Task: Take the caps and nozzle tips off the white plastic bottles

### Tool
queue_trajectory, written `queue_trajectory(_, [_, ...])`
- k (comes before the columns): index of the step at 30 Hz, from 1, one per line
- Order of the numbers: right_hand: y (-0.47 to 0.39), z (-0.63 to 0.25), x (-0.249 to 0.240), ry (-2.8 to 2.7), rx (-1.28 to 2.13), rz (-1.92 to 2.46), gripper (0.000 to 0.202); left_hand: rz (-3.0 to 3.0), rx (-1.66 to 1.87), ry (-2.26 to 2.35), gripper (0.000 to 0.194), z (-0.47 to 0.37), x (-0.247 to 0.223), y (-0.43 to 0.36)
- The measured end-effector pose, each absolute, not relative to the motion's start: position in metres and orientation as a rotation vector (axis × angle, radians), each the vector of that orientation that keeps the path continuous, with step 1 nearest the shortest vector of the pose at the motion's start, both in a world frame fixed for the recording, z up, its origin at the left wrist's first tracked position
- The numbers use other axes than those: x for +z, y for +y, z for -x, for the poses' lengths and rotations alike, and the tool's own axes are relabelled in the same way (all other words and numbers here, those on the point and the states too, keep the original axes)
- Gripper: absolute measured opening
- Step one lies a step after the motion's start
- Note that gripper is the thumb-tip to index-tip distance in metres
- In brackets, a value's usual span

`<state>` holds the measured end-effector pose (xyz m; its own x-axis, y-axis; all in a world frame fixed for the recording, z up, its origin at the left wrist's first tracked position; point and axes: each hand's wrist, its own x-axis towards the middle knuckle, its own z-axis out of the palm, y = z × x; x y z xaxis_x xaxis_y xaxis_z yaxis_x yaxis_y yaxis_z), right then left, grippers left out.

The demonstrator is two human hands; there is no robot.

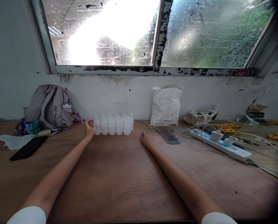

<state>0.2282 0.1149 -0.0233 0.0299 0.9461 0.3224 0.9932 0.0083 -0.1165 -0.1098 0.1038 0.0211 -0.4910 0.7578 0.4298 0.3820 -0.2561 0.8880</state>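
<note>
Several small translucent white bottles (112, 125) stand upright in two close rows on the brown wooden table (115, 180), near the wall. My left hand (89, 130) is at the left end of the front row, its thumb and fingers apart around the side of the leftmost bottle (97, 126); whether it grips the bottle is hard to tell. To the right of the rows, my right hand (146, 138) rests on the table with its fingers curled, touching no bottle. What may be under those fingers is hidden.
At the left are a grey backpack (50, 107), a black phone (29, 148) and a tissue (16, 141). At the right are a white plastic bag (166, 106), a blurred flat object (170, 136), a power strip (223, 145), cables and yellow items (227, 128).
</note>
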Motion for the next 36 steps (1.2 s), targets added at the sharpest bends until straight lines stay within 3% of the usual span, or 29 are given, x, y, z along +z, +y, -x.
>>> queue_trajectory(3, [0.114,-0.229,-0.023,-1.985,-0.215,2.001,0.030,-1.325,1.649,1.667,0.067,0.121,0.004,0.118])
queue_trajectory(8, [0.112,-0.229,-0.022,-1.983,-0.213,2.005,0.030,-1.295,1.565,1.641,0.059,0.122,-0.012,0.125])
queue_trajectory(26, [0.107,-0.229,-0.019,-1.920,-0.115,1.883,0.024,-1.459,1.680,1.680,0.049,0.131,0.011,0.101])
queue_trajectory(30, [0.100,-0.228,-0.004,-1.837,-0.101,1.755,0.026,-1.629,1.660,1.543,0.058,0.115,0.028,0.075])
queue_trajectory(36, [0.081,-0.202,0.037,-1.865,0.055,1.460,0.038,-1.847,1.361,1.535,0.048,0.057,0.026,0.032])
